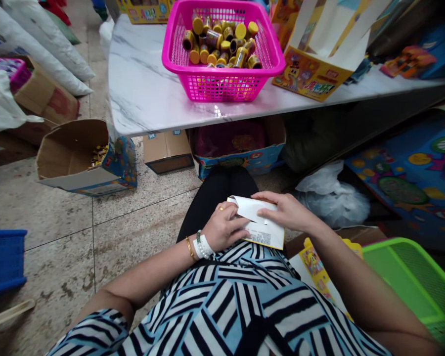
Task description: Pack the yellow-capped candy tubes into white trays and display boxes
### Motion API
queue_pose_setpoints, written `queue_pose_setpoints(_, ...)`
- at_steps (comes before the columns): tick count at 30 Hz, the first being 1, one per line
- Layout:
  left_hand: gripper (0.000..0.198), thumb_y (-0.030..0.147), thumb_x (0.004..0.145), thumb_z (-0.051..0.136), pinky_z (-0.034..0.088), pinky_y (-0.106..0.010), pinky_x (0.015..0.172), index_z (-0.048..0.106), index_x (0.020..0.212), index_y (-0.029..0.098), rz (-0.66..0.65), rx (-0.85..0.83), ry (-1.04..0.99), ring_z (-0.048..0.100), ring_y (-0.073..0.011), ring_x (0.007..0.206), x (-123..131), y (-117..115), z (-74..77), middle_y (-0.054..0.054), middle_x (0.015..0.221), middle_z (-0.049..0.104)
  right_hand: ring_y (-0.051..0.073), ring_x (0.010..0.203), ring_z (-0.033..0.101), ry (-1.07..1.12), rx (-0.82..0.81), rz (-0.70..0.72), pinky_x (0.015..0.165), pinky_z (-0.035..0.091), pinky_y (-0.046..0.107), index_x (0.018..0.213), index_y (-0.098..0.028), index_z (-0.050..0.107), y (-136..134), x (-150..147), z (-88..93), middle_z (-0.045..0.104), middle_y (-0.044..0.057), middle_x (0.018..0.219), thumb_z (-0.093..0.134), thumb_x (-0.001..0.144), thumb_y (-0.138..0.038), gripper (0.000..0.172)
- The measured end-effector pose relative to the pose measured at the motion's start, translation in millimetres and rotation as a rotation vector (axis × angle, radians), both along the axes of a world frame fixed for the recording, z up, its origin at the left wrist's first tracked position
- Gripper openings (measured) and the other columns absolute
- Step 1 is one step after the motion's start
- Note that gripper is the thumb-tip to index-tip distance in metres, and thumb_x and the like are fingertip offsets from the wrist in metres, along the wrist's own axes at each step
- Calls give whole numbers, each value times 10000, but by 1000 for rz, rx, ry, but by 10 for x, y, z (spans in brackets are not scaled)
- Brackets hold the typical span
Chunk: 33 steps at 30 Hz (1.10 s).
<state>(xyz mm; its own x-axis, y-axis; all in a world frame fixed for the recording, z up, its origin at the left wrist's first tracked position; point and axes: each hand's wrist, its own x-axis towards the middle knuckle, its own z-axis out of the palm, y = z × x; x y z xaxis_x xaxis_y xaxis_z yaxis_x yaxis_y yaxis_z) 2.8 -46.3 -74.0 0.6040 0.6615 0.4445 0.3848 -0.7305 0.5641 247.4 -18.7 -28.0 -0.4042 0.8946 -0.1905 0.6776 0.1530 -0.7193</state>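
On my lap lies a small white cardboard carton (266, 236) with yellow edges, a raised white flap and small print on its lower panel. My left hand (222, 228) grips its left side, fingers bent over the panel and flap edge. From the upper right my right hand (287, 211) holds it, the thumb lying across the white flap and the other fingers along the top edge. Whether anything is inside the carton cannot be seen.
Ahead, a marble-patterned table (141, 89) bears a pink basket (222, 86) of yellow-capped jars and an open yellow display box (307, 74). Cardboard boxes (77, 175) stand on the floor. At my right are yellow printed cartons (315, 262) and a green basket (404, 282).
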Motion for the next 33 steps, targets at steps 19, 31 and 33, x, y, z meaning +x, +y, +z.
queue_pose_setpoints(19,418,357,856,705,546,-329,781,667,1256,244,349,-183,-176,568,-156,876,79,182,106,-69,1056,517,231,1275,589,-184,-53,282,1040,502,366,1514,-299,407,-29,179,169,525,-4,1481,535,853,-176,684)
queue_pose_setpoints(31,338,455,815,721,454,-288,803,697,1003,176,14,-574,48,602,-172,832,111,653,12,-33,922,681,262,1288,574,-91,45,103,1080,473,428,1492,-297,445,-272,172,62,534,23,1475,578,926,-401,590)
queue_pose_setpoints(33,352,470,814,718,442,-320,856,679,1012,182,-40,-505,113,588,-191,870,106,632,36,-44,937,656,269,1268,588,-79,67,85,1064,482,442,1495,-302,438,-316,165,56,550,26,1461,590,920,-404,604)
